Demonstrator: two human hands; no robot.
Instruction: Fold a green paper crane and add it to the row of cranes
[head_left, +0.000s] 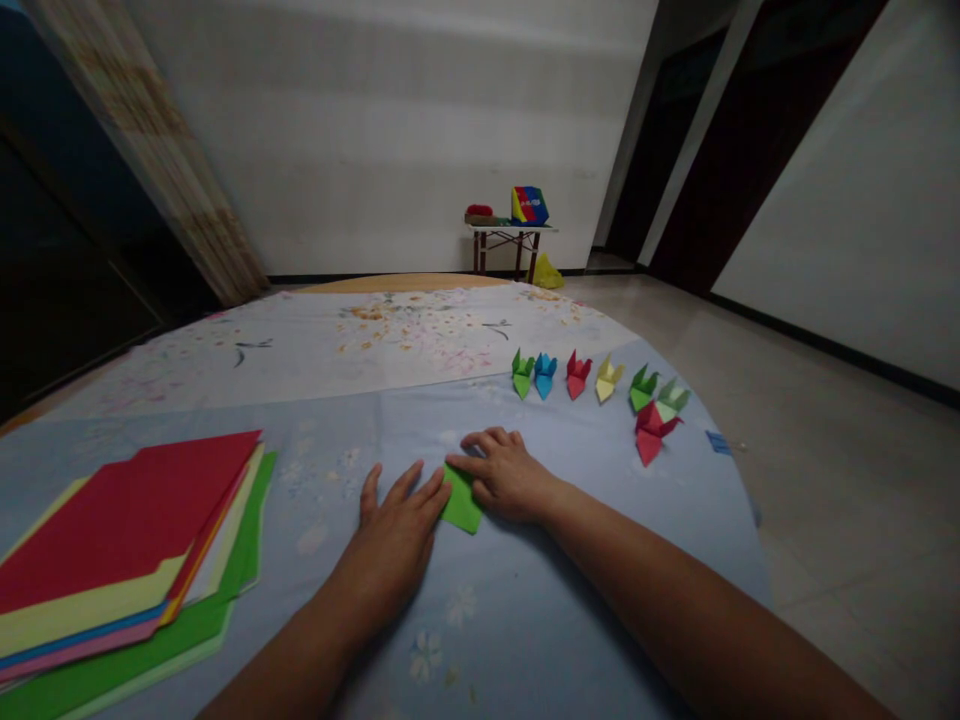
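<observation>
A small folded piece of green paper (462,508) lies flat on the blue part of the tablecloth. At its left edge rests my left hand (399,535), fingers spread and pointing away from me, the inner fingers touching the paper. My right hand (511,478) lies on its right side with fingers stretched out. One right finger presses the paper's top corner, and the right thumb sits by its right edge. Parts of the paper under the fingers are hidden.
At left lies a stack of coloured paper (127,520). Several folded paper birds stand at right, among them a blue one (545,375), a yellow one (608,378) and a nearer red one (654,432). A blue clip (718,442) grips the cloth's right edge.
</observation>
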